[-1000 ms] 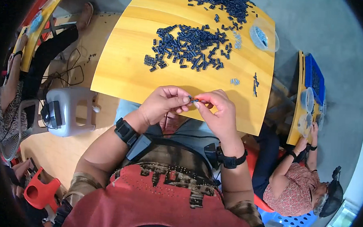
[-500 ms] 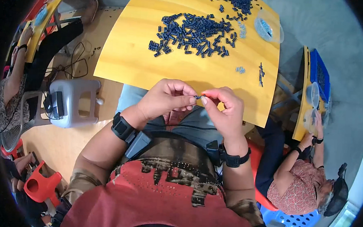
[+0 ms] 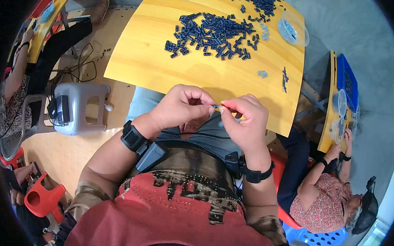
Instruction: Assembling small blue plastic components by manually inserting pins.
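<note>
Over the near edge of the yellow table, my left hand [image 3: 183,106] pinches a small dark plastic piece [image 3: 216,106] between thumb and forefinger. My right hand [image 3: 247,120] is closed in a pinch at the other end of it, fingertips almost meeting those of the left. Most of the piece is hidden by the fingers, so its exact shape cannot be made out. Beyond my hands lies a large heap of dark blue-black connector-like pieces [image 3: 215,35]. To the right are a few small clear bits [image 3: 263,74] and a short strand of dark pieces [image 3: 285,80].
A clear tub of pale blue bits [image 3: 287,32] stands at the table's far right, near a second dark heap [image 3: 259,2]. A grey stool [image 3: 79,110] with cables is at left. Another person [image 3: 322,201] works at a side table on the right, by a blue tray [image 3: 347,82].
My right hand has shifted slightly right, and the gap between the two hands' fingertips looks a little different. The small piece stays pinched between them. The view has shifted slightly.
</note>
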{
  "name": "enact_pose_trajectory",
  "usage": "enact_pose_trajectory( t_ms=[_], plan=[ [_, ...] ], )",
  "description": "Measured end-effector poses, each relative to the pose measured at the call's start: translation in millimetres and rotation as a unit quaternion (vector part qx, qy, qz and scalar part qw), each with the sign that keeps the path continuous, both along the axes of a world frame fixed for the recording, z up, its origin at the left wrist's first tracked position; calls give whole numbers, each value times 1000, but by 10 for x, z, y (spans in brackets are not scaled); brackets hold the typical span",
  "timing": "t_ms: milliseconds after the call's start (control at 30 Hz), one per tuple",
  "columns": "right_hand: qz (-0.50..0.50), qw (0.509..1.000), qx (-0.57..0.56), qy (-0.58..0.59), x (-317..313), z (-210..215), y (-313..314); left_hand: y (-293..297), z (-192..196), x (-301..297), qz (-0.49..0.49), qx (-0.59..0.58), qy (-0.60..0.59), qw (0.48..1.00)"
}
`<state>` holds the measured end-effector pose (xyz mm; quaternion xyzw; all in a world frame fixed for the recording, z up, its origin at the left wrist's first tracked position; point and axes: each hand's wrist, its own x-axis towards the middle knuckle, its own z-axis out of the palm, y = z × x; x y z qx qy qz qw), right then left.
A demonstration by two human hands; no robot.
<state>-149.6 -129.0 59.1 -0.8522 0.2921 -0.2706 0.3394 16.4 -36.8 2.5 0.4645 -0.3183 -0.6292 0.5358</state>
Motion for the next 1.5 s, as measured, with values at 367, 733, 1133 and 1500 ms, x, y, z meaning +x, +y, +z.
enact_pose_trajectory(
  t_ms=[367, 733, 1133, 1500],
  plan=[
    [24, 995, -96, 32, 46, 93, 18, 0, 100, -18, 18, -30, -74, 997],
    [73, 991, -20, 107, 110, 168, -60, 57, 80, 1, 9, -29, -79, 996],
    [63, 994, -57, 69, 144, 48, 37, 34, 46, 18, 64, 45, 43, 996],
    [46, 970, -202, 124, 177, -49, 147, -3, 22, -67, 78, 120, 124, 982]
  ],
)
